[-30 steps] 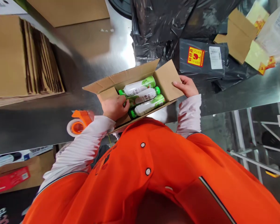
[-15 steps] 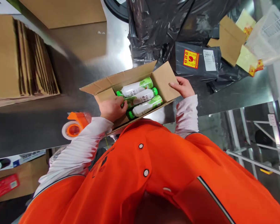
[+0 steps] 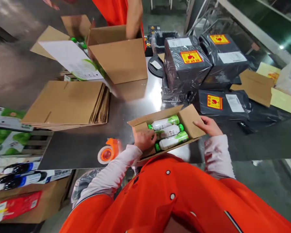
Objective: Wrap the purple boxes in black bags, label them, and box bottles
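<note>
An open cardboard box (image 3: 191, 121) rests on the near edge of the table, its flaps raised. Inside lie three white-and-green bottles (image 3: 169, 131), side by side, the middle one with its cap to the right, the other two with caps to the left. My left hand (image 3: 145, 139) reaches over the box's left end, fingers curled at the base of the middle bottle, which they partly hide. At the other end my right hand (image 3: 210, 126) pinches the right flap, thumb on the inner face.
An orange tape dispenser (image 3: 109, 152) lies to my left. Behind it are stacked flat cartons (image 3: 65, 102). Black-wrapped parcels (image 3: 184, 68) with fragile labels stand at the back right. Across the table a co-worker's arm (image 3: 134, 19) reaches into a larger box (image 3: 121, 61).
My view has tilted up, bringing the co-worker and the far side of the table into sight. Both hands keep their places on the box, and the bottles lie as before.
</note>
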Motion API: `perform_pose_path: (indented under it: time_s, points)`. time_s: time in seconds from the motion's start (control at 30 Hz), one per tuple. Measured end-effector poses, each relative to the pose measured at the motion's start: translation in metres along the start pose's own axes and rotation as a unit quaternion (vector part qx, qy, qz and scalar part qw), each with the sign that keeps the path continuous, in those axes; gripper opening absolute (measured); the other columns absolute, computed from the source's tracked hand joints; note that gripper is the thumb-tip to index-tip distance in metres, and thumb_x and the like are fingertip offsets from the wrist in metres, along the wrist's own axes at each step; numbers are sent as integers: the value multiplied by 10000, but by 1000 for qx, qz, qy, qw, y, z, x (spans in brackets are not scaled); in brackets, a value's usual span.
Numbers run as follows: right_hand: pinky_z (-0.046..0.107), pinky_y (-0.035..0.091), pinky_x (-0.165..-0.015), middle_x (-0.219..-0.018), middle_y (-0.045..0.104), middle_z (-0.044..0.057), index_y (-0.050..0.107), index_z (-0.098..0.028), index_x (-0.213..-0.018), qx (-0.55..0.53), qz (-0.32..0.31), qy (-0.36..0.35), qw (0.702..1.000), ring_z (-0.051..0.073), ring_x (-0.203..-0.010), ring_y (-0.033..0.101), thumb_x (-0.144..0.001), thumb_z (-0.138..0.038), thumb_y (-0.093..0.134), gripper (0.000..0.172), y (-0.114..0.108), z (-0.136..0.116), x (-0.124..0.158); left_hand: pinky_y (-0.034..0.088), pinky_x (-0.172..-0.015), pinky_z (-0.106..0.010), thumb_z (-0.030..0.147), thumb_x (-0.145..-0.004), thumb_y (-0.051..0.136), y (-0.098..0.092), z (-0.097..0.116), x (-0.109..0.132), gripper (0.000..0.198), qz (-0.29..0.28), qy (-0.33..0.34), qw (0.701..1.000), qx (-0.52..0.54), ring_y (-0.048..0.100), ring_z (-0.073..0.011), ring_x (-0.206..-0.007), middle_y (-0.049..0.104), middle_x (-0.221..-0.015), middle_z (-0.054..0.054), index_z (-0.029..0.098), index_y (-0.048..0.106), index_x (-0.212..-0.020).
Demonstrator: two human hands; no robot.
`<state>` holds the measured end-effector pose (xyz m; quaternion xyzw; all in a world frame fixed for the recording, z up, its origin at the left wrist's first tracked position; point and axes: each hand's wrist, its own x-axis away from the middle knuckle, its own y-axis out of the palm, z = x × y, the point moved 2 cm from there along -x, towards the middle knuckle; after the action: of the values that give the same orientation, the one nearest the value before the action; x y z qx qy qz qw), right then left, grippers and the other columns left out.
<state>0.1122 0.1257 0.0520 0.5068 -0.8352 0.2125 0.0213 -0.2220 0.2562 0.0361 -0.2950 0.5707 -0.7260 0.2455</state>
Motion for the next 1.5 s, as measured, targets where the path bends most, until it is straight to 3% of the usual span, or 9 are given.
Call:
perform_pose_path:
  time_s: [0.13, 0.8, 1.03, 1.5]
  points:
    - [398, 644, -733, -985, 837, 44, 840, -268, -1046, 6, 1, 0, 1000, 302, -834, 772, -621, -659, 924, 584, 3, -3, 2, 398, -667, -371, 398, -1037, 475, 0, 0, 0, 373, 2, -9, 1000, 15, 720, -288, -875, 785, -946, -159, 191, 760, -914]
    - [379, 612, -680, -993, 830, 62, 823, -236, -1064, -6, -4, 17, 1000, 308, -836, 757, -574, -657, 930, 655, 9, -14, 7, 405, -707, -390, 405, -1064, 447, 3, 1, 1, 396, -3, -11, 999, 31, 713, -290, -922, 763, -972, -165, 178, 741, -927]
    - [360, 604, -712, -1071, 822, 93, 790, -175, -1189, 8, -7, 24, 1000, 290, -875, 742, -572, -737, 907, 843, 7, -5, 4, 356, -684, -344, 397, -1067, 488, 6, 1, 2, 352, -7, -28, 999, 33, 687, -254, -899, 759, -960, -133, 176, 723, -926]
    - [345, 590, -679, -1050, 821, 101, 791, -174, -1166, -18, -18, 40, 999, 281, -834, 737, -541, -729, 924, 847, 8, 5, -2, 386, -683, -318, 371, -1069, 492, 7, -1, 2, 354, -1, -5, 1000, -2, 709, -247, -885, 779, -962, -131, 167, 748, -934]
